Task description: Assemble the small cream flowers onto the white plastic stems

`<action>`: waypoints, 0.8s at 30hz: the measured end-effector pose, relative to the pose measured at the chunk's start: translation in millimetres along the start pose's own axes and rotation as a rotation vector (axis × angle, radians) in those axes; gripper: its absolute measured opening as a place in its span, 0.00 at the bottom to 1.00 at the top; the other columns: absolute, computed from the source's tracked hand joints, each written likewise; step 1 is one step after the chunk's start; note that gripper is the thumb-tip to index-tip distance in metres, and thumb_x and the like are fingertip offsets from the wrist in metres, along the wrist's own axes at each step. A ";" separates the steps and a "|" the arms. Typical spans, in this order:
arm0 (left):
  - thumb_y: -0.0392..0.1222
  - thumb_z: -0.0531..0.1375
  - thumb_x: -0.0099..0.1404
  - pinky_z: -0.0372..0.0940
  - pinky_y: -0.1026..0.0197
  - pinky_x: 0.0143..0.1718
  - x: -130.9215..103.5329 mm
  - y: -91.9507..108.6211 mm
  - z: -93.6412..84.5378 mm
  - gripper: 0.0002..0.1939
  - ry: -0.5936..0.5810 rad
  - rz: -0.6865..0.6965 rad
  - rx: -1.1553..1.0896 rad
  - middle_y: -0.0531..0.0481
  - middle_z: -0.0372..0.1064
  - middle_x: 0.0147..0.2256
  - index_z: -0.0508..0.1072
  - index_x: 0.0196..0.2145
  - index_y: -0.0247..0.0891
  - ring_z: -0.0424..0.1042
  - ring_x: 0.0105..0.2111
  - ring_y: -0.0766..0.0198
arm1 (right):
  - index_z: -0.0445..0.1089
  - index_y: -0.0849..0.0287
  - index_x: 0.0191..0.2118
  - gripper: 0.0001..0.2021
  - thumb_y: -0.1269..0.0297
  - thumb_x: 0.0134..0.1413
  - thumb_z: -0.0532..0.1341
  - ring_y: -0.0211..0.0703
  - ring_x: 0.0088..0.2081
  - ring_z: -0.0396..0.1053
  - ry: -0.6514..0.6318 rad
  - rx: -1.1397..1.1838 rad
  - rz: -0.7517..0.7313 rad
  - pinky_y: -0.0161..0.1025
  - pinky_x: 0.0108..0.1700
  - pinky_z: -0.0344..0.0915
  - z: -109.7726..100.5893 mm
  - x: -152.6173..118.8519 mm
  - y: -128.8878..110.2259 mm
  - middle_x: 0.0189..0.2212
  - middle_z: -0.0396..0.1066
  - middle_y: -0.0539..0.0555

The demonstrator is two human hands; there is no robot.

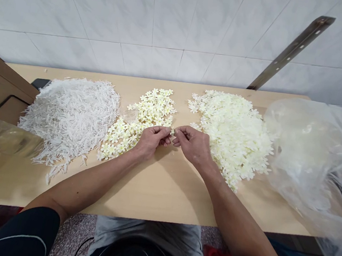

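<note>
Both hands meet over the middle of the wooden table (155,197), fingertips almost touching. A small pale-yellow flower (172,132) is between them. My left hand (154,139) is closed in a pinch at the flower's left side. My right hand (191,142) pinches at its right side. Just behind and left of my left hand lies a loose group of yellow-centred flowers (153,108). Right of my right hand is a larger heap of pale flowers (236,130). Further left is a pile of thin white plastic stems (74,111).
A clear plastic bag (309,150) lies at the right. At the left edge are a transparent bottle (9,137) and a cardboard box (4,72). A metal strip (291,53) leans on the tiled wall (170,14) behind the table.
</note>
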State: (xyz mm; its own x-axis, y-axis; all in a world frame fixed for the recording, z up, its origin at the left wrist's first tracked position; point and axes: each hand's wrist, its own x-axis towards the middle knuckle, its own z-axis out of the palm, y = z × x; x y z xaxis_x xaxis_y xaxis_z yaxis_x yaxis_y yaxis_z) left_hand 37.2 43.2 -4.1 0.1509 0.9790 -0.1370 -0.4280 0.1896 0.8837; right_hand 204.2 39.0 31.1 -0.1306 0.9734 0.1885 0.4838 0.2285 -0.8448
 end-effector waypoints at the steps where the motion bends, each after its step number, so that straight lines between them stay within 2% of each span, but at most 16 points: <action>1: 0.54 0.74 0.55 0.63 0.65 0.27 0.4 0.2 -0.3 0.21 0.000 0.000 -0.004 0.49 0.72 0.25 0.79 0.32 0.32 0.69 0.24 0.69 | 0.78 0.58 0.39 0.11 0.56 0.63 0.63 0.44 0.28 0.80 -0.009 0.026 0.005 0.38 0.35 0.75 0.4 0.2 0.7 0.27 0.80 0.52; 5: 0.54 0.74 0.55 0.63 0.65 0.27 0.4 1.0 -0.2 0.21 0.005 -0.003 -0.008 0.49 0.72 0.25 0.78 0.31 0.32 0.69 0.24 0.69 | 0.79 0.56 0.39 0.09 0.57 0.62 0.65 0.44 0.29 0.79 0.011 -0.003 -0.035 0.39 0.34 0.75 1.6 0.3 2.8 0.28 0.80 0.51; 9: 0.54 0.74 0.56 0.63 0.65 0.27 -2.1 2.9 2.2 0.21 0.015 -0.005 0.002 0.49 0.71 0.24 0.77 0.29 0.32 0.68 0.23 0.70 | 0.79 0.56 0.40 0.10 0.58 0.64 0.63 0.44 0.30 0.79 0.023 -0.160 -0.111 0.38 0.35 0.72 1.4 -0.6 2.5 0.28 0.80 0.52; 15: 0.54 0.74 0.54 0.63 0.64 0.27 -1.8 2.2 2.5 0.21 0.021 -0.006 0.005 0.48 0.71 0.24 0.78 0.29 0.32 0.67 0.23 0.70 | 0.78 0.57 0.38 0.09 0.64 0.65 0.60 0.42 0.30 0.75 0.050 -0.346 -0.235 0.37 0.36 0.66 3.1 -2.0 0.6 0.28 0.79 0.52; 24: 0.53 0.75 0.54 0.63 0.64 0.28 -1.8 0.8 2.5 0.20 0.015 -0.017 -0.010 0.48 0.72 0.24 0.78 0.29 0.32 0.67 0.23 0.70 | 0.76 0.56 0.36 0.08 0.67 0.62 0.59 0.42 0.29 0.72 0.091 -0.373 -0.257 0.37 0.36 0.64 4.8 -2.9 0.6 0.28 0.78 0.52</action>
State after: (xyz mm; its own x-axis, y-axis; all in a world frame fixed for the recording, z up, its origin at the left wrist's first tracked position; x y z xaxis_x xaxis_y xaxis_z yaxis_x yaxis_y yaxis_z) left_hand 38.9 41.4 -2.0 0.1449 0.9766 -0.1587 -0.4344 0.2069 0.8767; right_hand 200.7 36.2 27.6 -0.2185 0.8781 0.4257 0.7261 0.4377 -0.5303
